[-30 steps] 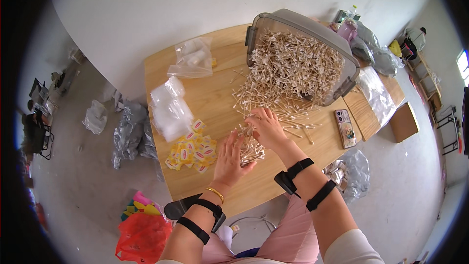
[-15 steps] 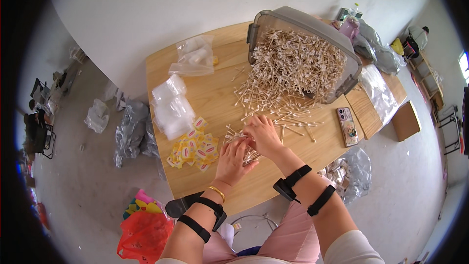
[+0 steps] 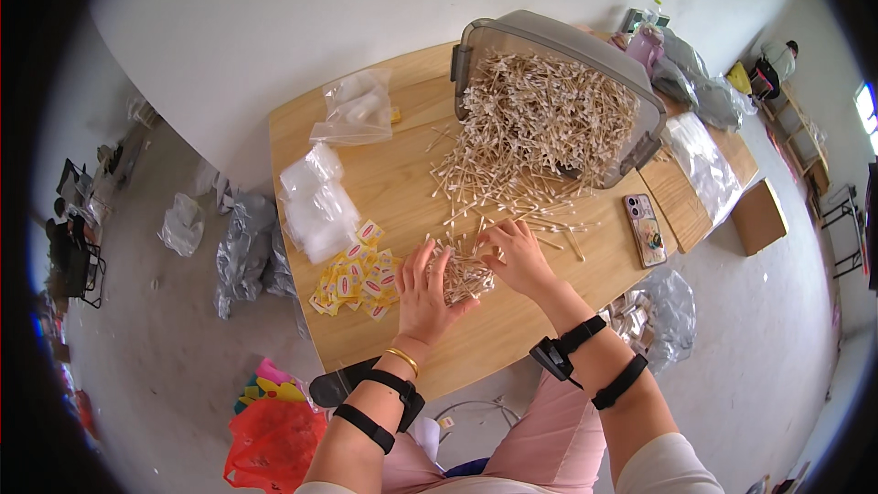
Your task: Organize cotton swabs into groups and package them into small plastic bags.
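Left hand [image 3: 423,305]: there it is, fingers spread open, cupping the pile's left side.
Right hand [image 3: 519,261]: your fingers curl at its right edge; can't tell if they pinch anything.
Swabs [image 3: 469,278]: loosely piled on the table [image 3: 393,185], right between your hands.
Tub [image 3: 569,35]: tipped beyond, full of more.

"Of what is the bench [image 3: 393,185] made?"
"Smooth, grained wood is seen; the tub [image 3: 572,44] is moulded in glossy grey plastic."
"And the swabs [image 3: 549,114]?"
"They are finished matt and wood-like, tipped with white fluff."
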The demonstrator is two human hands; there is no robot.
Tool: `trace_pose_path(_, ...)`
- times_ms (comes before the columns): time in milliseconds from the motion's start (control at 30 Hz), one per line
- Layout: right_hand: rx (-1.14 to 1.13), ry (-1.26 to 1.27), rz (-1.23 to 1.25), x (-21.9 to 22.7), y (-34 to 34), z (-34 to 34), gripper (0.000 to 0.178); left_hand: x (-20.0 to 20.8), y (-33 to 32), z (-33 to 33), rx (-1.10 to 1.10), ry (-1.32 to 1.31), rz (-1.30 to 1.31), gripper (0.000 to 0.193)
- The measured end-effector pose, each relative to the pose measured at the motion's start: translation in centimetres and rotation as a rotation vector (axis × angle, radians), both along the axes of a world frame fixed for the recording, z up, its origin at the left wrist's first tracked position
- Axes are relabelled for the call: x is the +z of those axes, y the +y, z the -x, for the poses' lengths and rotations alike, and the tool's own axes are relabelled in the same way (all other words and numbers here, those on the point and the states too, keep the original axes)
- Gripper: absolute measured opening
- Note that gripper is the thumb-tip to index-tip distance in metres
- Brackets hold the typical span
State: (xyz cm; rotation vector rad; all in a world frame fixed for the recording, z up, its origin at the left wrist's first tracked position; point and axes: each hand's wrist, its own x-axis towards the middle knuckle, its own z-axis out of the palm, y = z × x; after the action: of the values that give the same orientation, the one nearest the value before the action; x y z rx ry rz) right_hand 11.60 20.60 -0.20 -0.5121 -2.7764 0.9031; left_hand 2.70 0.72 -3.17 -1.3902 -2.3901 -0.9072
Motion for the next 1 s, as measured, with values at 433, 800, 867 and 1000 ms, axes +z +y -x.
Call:
trace_pose_path(433,-0.001,0.125,-0.184,-1.6,1.7,-1.3,0.044,0.1,0.4,0.4,-0.090,-0.039,0.274,0.086)
trace_pose_path(800,0.100,-0.005,-0.176,0.1,1.9,-4.9,0.062,0.3,0.2,0.3,-0.158,-0.076,0.106,0.069)
trace_pose_path(867,0.143,0.002,-0.129,0.5,1.1,-4.3,0.066,0.2,0.1,0.4,-0.156,-0.071,0.094,0.070)
trace_pose_path(1000,0.166,0.028,-0.159,-0.6,-0.2,-2.0,0.064,-0.5,0.4,0.4,-0.150,-0.075,0.014,0.075)
